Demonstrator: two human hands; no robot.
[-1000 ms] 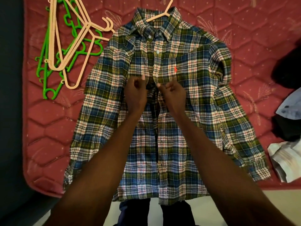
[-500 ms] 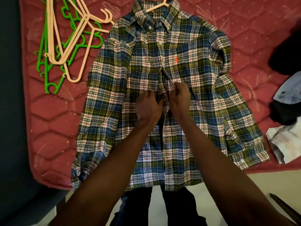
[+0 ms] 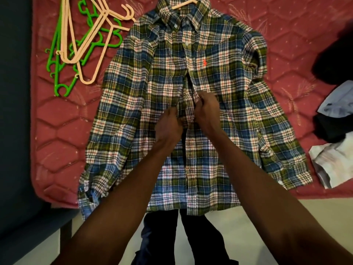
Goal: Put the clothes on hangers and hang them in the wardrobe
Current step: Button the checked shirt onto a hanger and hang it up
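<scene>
While our left hand (image 3: 169, 124) and right hand (image 3: 205, 109) pinch the two front edges of the plaid shirt (image 3: 145, 104) at mid-chest, we judge we are buttoning it. Beyond our fingers, one peach hanger (image 3: 184, 3) already sits in the collar; hanging remains. Far to our left lie spare hangers (image 3: 86, 41), several peach and green, too tangled to count. To our right waits a pile of clothes (image 3: 336, 119).
</scene>
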